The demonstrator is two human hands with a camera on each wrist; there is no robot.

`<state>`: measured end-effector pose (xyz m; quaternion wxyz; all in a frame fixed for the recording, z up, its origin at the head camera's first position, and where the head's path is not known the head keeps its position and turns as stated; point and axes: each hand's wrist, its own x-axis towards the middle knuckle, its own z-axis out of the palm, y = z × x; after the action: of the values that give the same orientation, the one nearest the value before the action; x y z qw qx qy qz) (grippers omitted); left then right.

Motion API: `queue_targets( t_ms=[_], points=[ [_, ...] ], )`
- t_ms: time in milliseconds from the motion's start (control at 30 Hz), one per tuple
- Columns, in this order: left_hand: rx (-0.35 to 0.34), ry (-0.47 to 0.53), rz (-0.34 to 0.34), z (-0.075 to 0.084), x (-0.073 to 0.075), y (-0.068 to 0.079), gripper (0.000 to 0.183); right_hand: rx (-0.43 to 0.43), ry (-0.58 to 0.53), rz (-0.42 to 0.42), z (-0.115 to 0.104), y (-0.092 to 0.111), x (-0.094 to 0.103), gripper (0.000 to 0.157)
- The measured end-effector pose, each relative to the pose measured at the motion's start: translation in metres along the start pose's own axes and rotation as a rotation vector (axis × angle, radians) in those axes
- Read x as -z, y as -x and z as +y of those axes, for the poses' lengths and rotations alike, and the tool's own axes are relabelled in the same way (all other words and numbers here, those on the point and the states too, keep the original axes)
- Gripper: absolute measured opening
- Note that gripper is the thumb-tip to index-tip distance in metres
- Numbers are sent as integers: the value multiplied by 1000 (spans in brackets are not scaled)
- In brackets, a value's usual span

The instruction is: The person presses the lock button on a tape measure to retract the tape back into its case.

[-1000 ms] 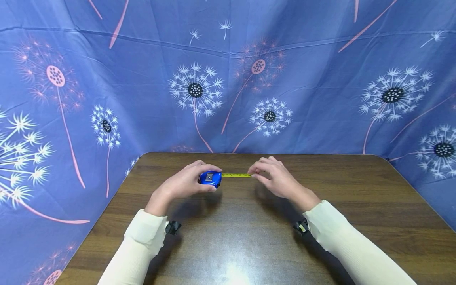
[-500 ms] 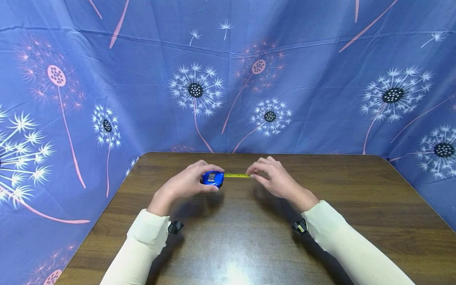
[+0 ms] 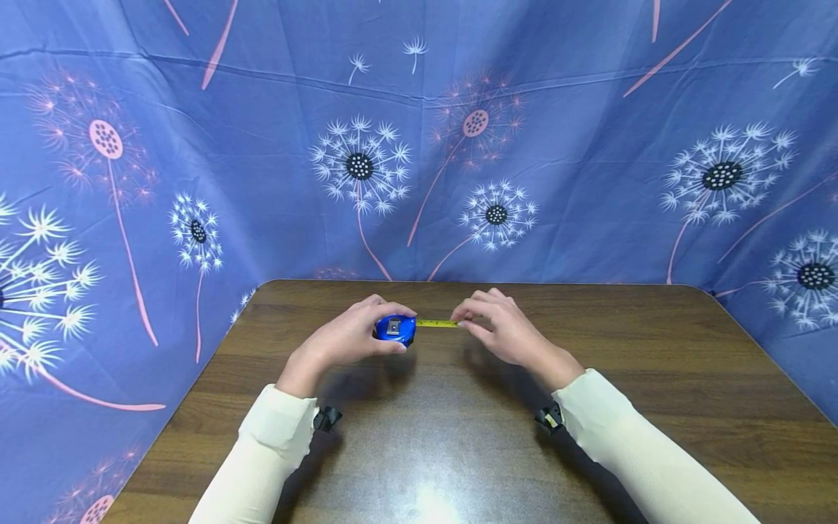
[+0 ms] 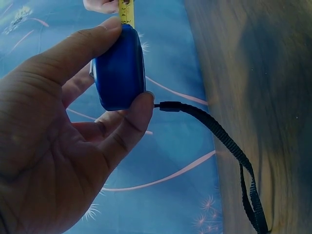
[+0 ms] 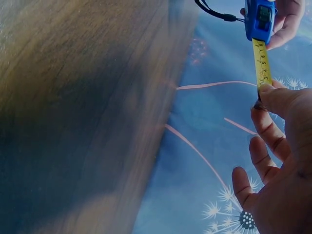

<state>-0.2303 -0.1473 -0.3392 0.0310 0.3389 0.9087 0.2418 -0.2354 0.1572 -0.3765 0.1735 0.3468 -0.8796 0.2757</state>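
My left hand (image 3: 347,336) grips a blue tape measure (image 3: 396,330) above the table, its thumb on the near side and fingers on the far side. A short length of yellow blade (image 3: 436,324) runs out of the case toward the right. The blade's free end is pinched between thumb and index finger of my right hand (image 3: 507,331); the other fingers are loosely bent in the right wrist view. From the case hangs a black wrist strap (image 4: 214,127), seen in the left wrist view. The case's narrow blue side (image 4: 119,70) faces that camera.
Below the hands lies a brown wood-grain table (image 3: 419,415) with a bright light reflection near its front. Blue cloth (image 3: 419,145) with dandelion prints hangs behind and at both sides. Dark wrist-camera mounts (image 3: 327,419) sit at the sleeve cuffs.
The left hand with the tape measure has moved a little to the right, and the right hand slightly left. The exposed stretch of yellow blade between them has become shorter.
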Motion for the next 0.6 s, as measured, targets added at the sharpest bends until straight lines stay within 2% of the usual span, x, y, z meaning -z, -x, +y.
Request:
queue_targets(
  t_ms=[600],
  points=[
    [17,-1,20,2,-2,-2,56,-28,-13,-19,-3,-2,0,18]
  ],
)
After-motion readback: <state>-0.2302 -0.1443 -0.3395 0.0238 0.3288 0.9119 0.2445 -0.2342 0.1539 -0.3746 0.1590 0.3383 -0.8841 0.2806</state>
